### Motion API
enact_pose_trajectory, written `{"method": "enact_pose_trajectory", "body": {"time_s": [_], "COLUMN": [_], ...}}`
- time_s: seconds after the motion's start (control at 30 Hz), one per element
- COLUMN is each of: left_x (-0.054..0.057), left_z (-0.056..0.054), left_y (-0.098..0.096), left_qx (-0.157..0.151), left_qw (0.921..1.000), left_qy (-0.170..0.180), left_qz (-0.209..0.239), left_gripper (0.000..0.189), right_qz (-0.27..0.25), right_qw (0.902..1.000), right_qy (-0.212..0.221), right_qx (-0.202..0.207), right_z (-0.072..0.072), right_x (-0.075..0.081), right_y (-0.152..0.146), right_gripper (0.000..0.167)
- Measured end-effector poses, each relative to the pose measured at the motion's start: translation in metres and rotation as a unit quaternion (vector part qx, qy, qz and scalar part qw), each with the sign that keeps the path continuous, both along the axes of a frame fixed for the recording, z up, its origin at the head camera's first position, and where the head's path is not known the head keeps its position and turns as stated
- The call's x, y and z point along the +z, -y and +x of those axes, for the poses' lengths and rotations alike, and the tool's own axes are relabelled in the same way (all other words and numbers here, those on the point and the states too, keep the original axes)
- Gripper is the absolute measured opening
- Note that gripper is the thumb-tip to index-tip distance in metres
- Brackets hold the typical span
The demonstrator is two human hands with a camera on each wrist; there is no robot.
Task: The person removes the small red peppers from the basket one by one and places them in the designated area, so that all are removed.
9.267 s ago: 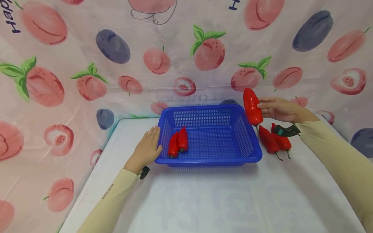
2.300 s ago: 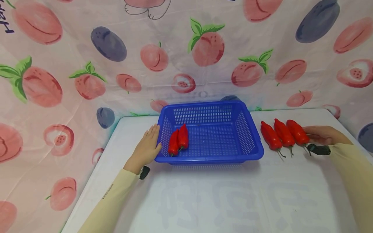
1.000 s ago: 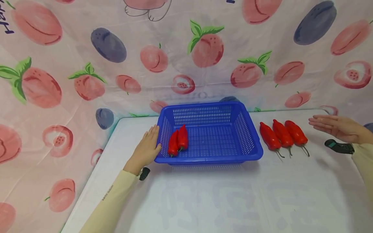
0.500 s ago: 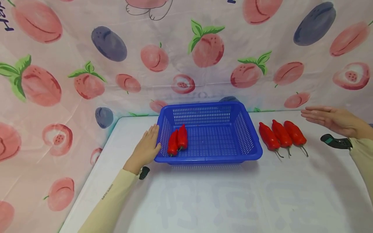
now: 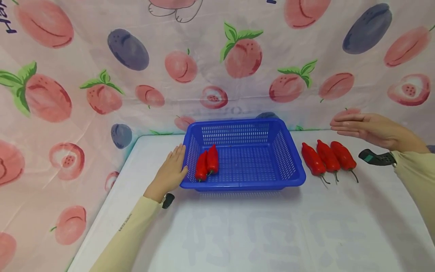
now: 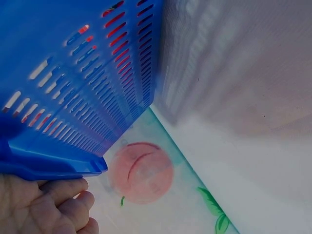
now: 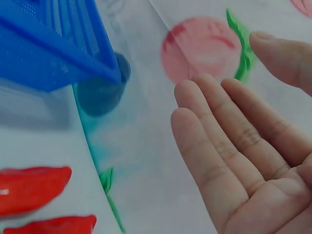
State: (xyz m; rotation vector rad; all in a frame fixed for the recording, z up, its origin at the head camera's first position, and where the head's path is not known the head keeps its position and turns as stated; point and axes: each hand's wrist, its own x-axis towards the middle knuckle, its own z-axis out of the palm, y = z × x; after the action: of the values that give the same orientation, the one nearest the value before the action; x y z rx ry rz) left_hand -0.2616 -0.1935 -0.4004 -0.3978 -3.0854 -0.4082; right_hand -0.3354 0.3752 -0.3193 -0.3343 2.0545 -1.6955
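A blue plastic basket (image 5: 238, 185) stands on the white table, with two red peppers (image 5: 212, 160) lying at its left end. My left hand (image 5: 168, 170) rests on the basket's left rim, fingers straight; in the left wrist view the fingers (image 6: 63, 190) lie along the rim's underside. To the right of the basket three red peppers (image 5: 343, 155) lie side by side, green stems toward me. Above and behind them my right hand (image 5: 377, 130) hovers with fingers extended. The right wrist view shows its palm (image 7: 273, 204) bare and holding nothing.
A fruit-printed cloth (image 5: 210, 56) hangs behind the table (image 5: 238, 234) and down its left side. The basket's right wall (image 5: 289, 155) stands between its inside and the three peppers. A dark band (image 5: 377, 158) sits at my right wrist.
Earlier my right hand held a red pepper over the basket's right side; three peppers now lie there. After leaving the rightmost one, it moved right, then up and left. My left hand stayed.
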Motion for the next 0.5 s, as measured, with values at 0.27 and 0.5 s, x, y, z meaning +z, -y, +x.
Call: {"method": "enact_pose_trajectory", "body": {"time_s": [0.27,0.5], "left_x": [0.000,0.000], "left_z": [-0.001,0.000], "left_y": [0.000,0.000], "left_qx": [0.000,0.000], "left_qw": [1.0000,1.0000], "left_qy": [0.001,-0.002], "left_qz": [0.001,0.003], "left_gripper": [0.069,0.069], "right_qz": [0.046,0.078], "right_qw": [0.9979,0.9928], "right_qy": [-0.021,-0.011], "right_qx": [0.041,0.091], "right_z": [-0.002,-0.004], "right_x": [0.015,0.024], "right_y": [0.038,0.066], "right_gripper": [0.037,0.037]}}
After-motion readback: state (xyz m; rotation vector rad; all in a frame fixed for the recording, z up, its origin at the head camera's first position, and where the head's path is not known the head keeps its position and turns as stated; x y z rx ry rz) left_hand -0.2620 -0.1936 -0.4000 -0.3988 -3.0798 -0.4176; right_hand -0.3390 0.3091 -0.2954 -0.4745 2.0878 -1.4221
